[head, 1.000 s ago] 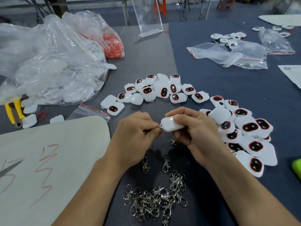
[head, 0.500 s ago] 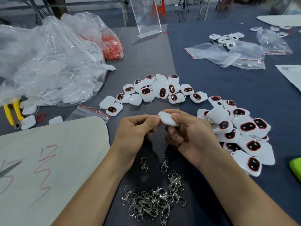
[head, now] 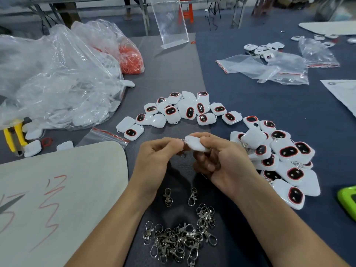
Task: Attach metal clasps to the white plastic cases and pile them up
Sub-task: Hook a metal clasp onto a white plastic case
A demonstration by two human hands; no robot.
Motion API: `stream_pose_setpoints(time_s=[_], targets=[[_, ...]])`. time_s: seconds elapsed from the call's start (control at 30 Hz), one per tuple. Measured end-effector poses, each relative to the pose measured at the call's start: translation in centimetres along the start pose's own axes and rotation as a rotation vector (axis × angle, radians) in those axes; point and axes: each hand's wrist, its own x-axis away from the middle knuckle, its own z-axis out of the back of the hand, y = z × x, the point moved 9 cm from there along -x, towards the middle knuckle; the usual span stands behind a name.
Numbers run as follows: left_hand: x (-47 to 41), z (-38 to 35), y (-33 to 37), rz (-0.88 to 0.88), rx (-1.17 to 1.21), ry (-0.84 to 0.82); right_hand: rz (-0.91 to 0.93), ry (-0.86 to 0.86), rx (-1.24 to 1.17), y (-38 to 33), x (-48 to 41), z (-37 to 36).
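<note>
The case (head: pixel 194 145) is a smooth, glossy white plastic square with rounded corners. The right hand (head: pixel 225 162) curls its fingers and thumb round it above the matte grey-blue desk (head: pixel 169 78). The left hand (head: pixel 156 160) pinches a small shiny metal clasp (head: pixel 182 150) at the case's left corner, its other fingers curled in. Between the forearms lies a tangle of silvery clasps (head: pixel 179 241), with two single ones just above it. Loose cases (head: pixel 185 110), many with a red-rimmed black oval window, arc beyond the hands and lie heaped at the right. At the left, a crinkled clear bag (head: pixel 57 78) holds more white cases. A second bag (head: pixel 115 35) behind it holds orange bits (head: pixel 132 58).
</note>
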Motion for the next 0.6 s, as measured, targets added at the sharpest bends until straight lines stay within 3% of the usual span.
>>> stream_pose_setpoints(time_s=[0.2, 0.47, 0.53, 0.6], targets=[[-0.2, 0.2, 0.2, -0.051, -0.112, 0.009, 0.061, 0.074, 0.102, -0.5, 0.3, 0.3], [1.2, -2.0, 3.6, -0.561, -1.034, -0.136, 0.300, 0.150, 0.373, -2.4, 0.6, 0.3], [1.3, -1.9, 3.7, -0.576, -1.070, -0.126, 0.290, 0.144, 0.376, -2.2, 0.7, 0.2], [1.0, -1.0, 3.4, -0.476, -0.912, -0.095, 0.244, 0.121, 0.289, -2.0, 0.6, 0.1]])
